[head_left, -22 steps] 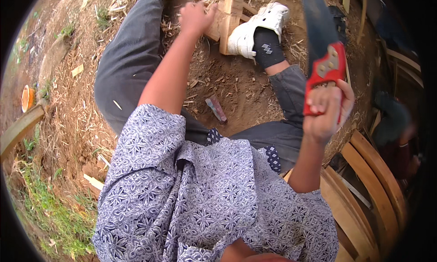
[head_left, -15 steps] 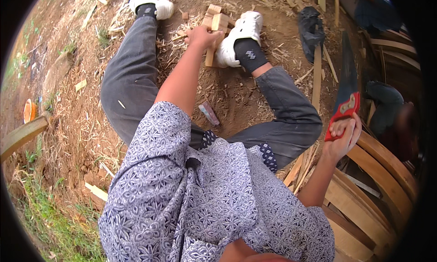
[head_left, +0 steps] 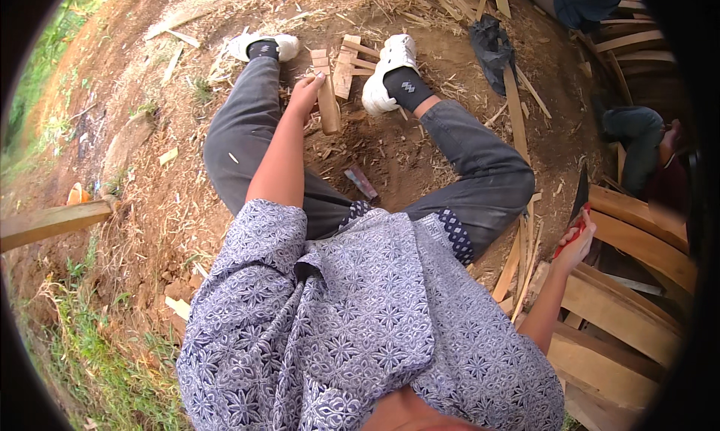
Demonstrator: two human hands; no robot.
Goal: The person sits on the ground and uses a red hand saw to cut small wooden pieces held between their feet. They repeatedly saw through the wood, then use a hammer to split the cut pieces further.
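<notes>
Evidently both hands are occupied, well apart from each other. The left hand (head_left: 304, 95) pinches a wooden piece (head_left: 328, 109) by its left edge; the fingertips press against it just below its notched upper end, though how the fingers wrap behind cannot be told. The piece runs down past those fingers toward the person's body, and whether its lower end touches the ground is unclear. Just to the right of the left fingers, beyond the piece, lies a pronged wooden block (head_left: 345, 70), its prongs reaching toward the white right shoe (head_left: 390, 70). The white left shoe (head_left: 286, 47) is ahead of the left fingers and a little to their left. Between these fingers and the shirt (head_left: 360, 296), a small reddish-grey block (head_left: 361, 183) rests on the soil. Far to the right, the right hand (head_left: 577, 243) has its fingers curled around the red handle of a saw (head_left: 581, 195), whose dark blade points forward from the knuckles. Curved planks (head_left: 626, 303) lie to the right of and behind those fingers, while a black plastic bag (head_left: 491, 52) lies well ahead of them, to their left. Another person's bent leg (head_left: 634, 139) is forward and right of the right fingers.
</notes>
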